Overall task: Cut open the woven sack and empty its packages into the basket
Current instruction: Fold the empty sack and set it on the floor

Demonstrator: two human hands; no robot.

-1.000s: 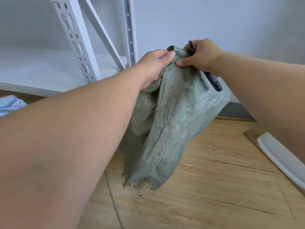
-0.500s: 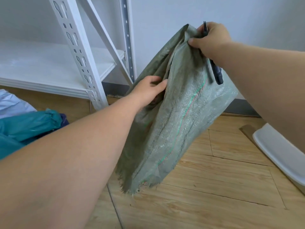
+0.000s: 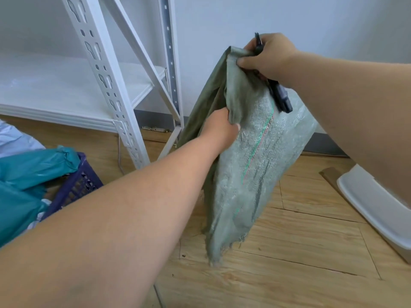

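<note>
My right hand (image 3: 270, 55) pinches the top corner of the woven sack (image 3: 246, 165) between thumb and curled fingers, and the same fist holds a dark cutter (image 3: 280, 97) whose handle sticks out below my palm against the cloth. My left hand (image 3: 219, 127) grips a fold of the sack partway down its near edge, fingers curled into the fabric. The sack hangs from my right hand with its long axis close to upright, leaning a little away from the white metal shelf rack (image 3: 115, 85), and its frayed, cut end points down at the wooden floor (image 3: 289, 263), just above the boards or perhaps brushing them; I cannot tell which. It looks limp and flat, so I judge it is empty or nearly so. The purple basket (image 3: 75, 187) sits on the floor in front of the rack, on the side away from the sack, already heaped with teal packages (image 3: 29, 174) and some white ones. That matters most for what comes next: the basket lies well off to my left of the sack's open end, and my left hand is the nearer one to it, so anything left inside would need the sack swung across toward the rack before tipping. A white tray (image 3: 375, 207) lies on the floor beyond the sack from the rack.
</note>
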